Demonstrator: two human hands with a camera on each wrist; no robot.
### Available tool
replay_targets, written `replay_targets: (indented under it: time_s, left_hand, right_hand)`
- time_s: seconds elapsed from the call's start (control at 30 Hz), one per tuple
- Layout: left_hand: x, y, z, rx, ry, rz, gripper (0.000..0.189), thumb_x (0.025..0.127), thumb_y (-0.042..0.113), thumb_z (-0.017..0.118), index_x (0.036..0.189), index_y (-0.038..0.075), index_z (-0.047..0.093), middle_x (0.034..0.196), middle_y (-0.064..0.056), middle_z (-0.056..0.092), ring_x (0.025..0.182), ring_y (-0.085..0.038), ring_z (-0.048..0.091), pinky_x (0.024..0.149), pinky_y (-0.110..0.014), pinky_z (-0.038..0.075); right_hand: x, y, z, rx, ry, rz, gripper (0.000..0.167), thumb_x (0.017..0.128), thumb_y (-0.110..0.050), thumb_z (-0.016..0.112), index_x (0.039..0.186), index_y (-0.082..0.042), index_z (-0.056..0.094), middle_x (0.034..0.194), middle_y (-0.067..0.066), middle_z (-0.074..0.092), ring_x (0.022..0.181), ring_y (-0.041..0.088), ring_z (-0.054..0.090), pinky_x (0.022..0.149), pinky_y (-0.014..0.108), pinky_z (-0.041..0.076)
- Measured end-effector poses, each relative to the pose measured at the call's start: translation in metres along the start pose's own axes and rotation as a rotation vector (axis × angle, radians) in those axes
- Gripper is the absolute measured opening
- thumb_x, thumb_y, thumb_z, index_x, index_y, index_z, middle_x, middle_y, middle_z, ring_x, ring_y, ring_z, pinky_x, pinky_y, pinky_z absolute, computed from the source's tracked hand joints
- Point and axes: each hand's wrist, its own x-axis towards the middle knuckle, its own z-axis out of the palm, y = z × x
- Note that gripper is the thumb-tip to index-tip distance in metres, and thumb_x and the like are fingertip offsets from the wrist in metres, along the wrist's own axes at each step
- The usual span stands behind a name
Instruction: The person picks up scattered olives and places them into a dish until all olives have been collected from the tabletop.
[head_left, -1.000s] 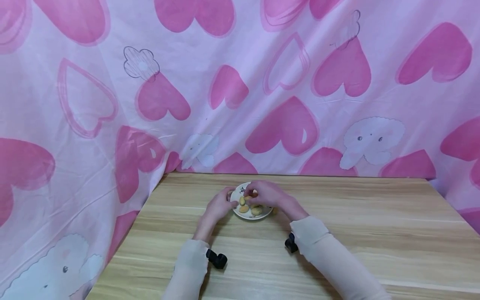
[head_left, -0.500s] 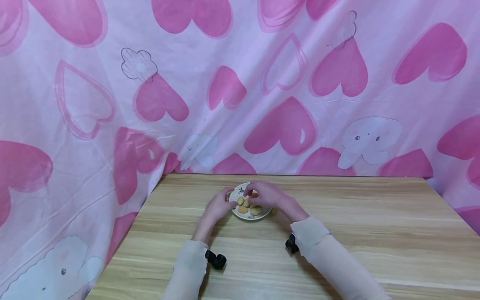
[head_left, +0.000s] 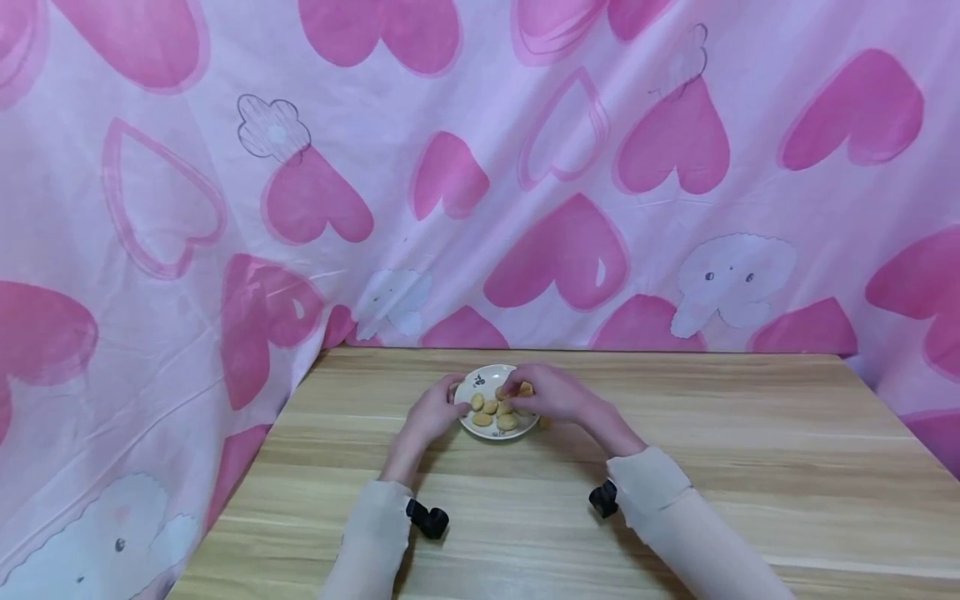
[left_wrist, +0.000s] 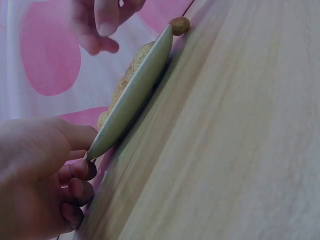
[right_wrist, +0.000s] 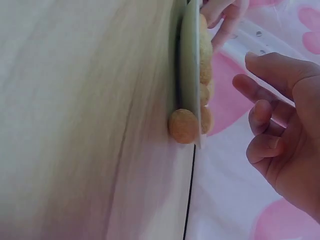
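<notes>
A white plate [head_left: 491, 377] with small dark prints bears several tan, wrinkled walnuts [head_left: 482, 419]. My left hand [head_left: 431, 414] grips the plate's left rim, the thumb at the upper edge and the fingers curled beneath, as the left wrist view shows. Above the plate's right side is my right hand [head_left: 553, 393]. In the right wrist view its fingers are loosely bent, thumb apart from them, with nothing between. One loose walnut [right_wrist: 183, 126] lies on the table right against the outside of the plate. From the head view, the right hand covers part of the plate.
The wooden table [head_left: 720, 467] extends to both sides and in front of the plate. A pink heart-print cloth [head_left: 555, 250] hangs behind the table's back edge and along its left side. Black cameras [head_left: 429, 520] sit at both wrists.
My right hand has shifted to the right, away from the middle of the plate, uncovering more walnuts. The left hand keeps its grip on the rim. The head view has turned slightly.
</notes>
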Motion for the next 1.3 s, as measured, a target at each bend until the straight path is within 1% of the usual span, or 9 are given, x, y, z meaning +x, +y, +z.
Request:
replay_targets:
  time_s: [0.27, 0.37, 0.57, 0.63, 0.8, 0.9, 1.1, 1.2, 1.3]
  left_hand:
    - [0.001, 0.001, 0.001, -0.010, -0.013, -0.001, 0.060, 0.087, 0.022, 0.072, 0.143, 0.014, 0.051, 0.082, -0.002, 0.056, 0.071, -0.016, 0.050, 0.064, -0.030, 0.040]
    - [0.001, 0.000, 0.001, -0.012, -0.013, 0.001, 0.059, 0.087, 0.022, 0.071, 0.142, 0.014, 0.052, 0.082, -0.002, 0.056, 0.071, -0.016, 0.050, 0.064, -0.030, 0.040]
    - [0.000, -0.001, 0.000, -0.009, -0.004, -0.002, 0.059, 0.087, 0.022, 0.072, 0.142, 0.014, 0.052, 0.082, -0.003, 0.057, 0.071, -0.017, 0.051, 0.063, -0.030, 0.041]
    - [0.000, -0.002, -0.001, -0.006, 0.000, -0.008, 0.058, 0.087, 0.022, 0.072, 0.142, 0.014, 0.053, 0.082, -0.003, 0.057, 0.071, -0.017, 0.051, 0.064, -0.030, 0.040]
    - [-0.002, -0.003, -0.002, -0.002, 0.007, -0.013, 0.058, 0.087, 0.022, 0.071, 0.141, 0.014, 0.053, 0.082, -0.003, 0.057, 0.071, -0.017, 0.050, 0.063, -0.030, 0.041]
    - [-0.002, -0.002, -0.002, 0.003, 0.009, -0.009, 0.057, 0.088, 0.022, 0.071, 0.141, 0.014, 0.053, 0.082, -0.002, 0.056, 0.071, -0.016, 0.050, 0.062, -0.029, 0.040]
    - [-0.002, 0.000, 0.000, 0.000, 0.008, -0.007, 0.057, 0.087, 0.021, 0.071, 0.141, 0.013, 0.053, 0.082, -0.002, 0.056, 0.070, -0.016, 0.050, 0.062, -0.029, 0.039]
    - [-0.001, 0.000, 0.001, 0.001, 0.005, -0.011, 0.058, 0.087, 0.021, 0.070, 0.141, 0.013, 0.053, 0.081, -0.002, 0.056, 0.070, -0.016, 0.050, 0.062, -0.029, 0.039]
    - [-0.001, 0.001, 0.002, 0.007, 0.001, -0.005, 0.057, 0.087, 0.021, 0.070, 0.141, 0.012, 0.053, 0.081, -0.002, 0.056, 0.069, -0.016, 0.050, 0.061, -0.030, 0.039]
  right_hand:
    - [-0.017, 0.012, -0.005, -0.049, 0.010, -0.001, 0.014, 0.090, -0.017, 0.070, 0.103, -0.014, 0.075, 0.100, -0.006, 0.070, 0.098, 0.013, 0.063, 0.089, 0.038, 0.051]
    - [-0.023, 0.017, -0.007, -0.039, 0.015, 0.012, 0.014, 0.089, -0.018, 0.070, 0.102, -0.015, 0.075, 0.101, -0.005, 0.071, 0.099, 0.013, 0.063, 0.090, 0.039, 0.051]
    - [-0.032, 0.024, -0.009, -0.040, 0.019, 0.028, 0.017, 0.089, -0.019, 0.069, 0.104, -0.015, 0.075, 0.103, -0.004, 0.070, 0.096, 0.015, 0.063, 0.084, 0.036, 0.051]
    - [-0.034, 0.026, -0.008, -0.054, 0.019, 0.021, 0.017, 0.088, -0.019, 0.069, 0.104, -0.016, 0.075, 0.101, -0.006, 0.069, 0.094, 0.016, 0.063, 0.082, 0.035, 0.051]
    - [-0.037, 0.030, -0.004, -0.061, 0.024, 0.016, 0.015, 0.086, -0.019, 0.074, 0.100, -0.016, 0.075, 0.095, -0.007, 0.069, 0.095, 0.017, 0.065, 0.083, 0.037, 0.051]
    - [-0.037, 0.033, 0.000, -0.048, 0.025, 0.047, 0.016, 0.083, -0.020, 0.077, 0.098, -0.017, 0.073, 0.094, -0.008, 0.069, 0.093, 0.015, 0.064, 0.084, 0.037, 0.051]
    - [-0.036, 0.033, 0.006, -0.005, 0.009, 0.155, 0.022, 0.077, -0.021, 0.083, 0.093, -0.019, 0.068, 0.092, -0.008, 0.067, 0.086, 0.010, 0.060, 0.083, 0.036, 0.050]
    - [-0.036, 0.031, 0.007, -0.007, 0.013, 0.161, 0.025, 0.074, -0.020, 0.084, 0.091, -0.019, 0.066, 0.088, -0.007, 0.066, 0.082, 0.010, 0.059, 0.080, 0.035, 0.049]
    - [-0.036, 0.031, 0.007, -0.031, 0.018, 0.156, 0.024, 0.074, -0.018, 0.082, 0.090, -0.019, 0.064, 0.084, -0.007, 0.064, 0.079, 0.010, 0.057, 0.076, 0.033, 0.048]
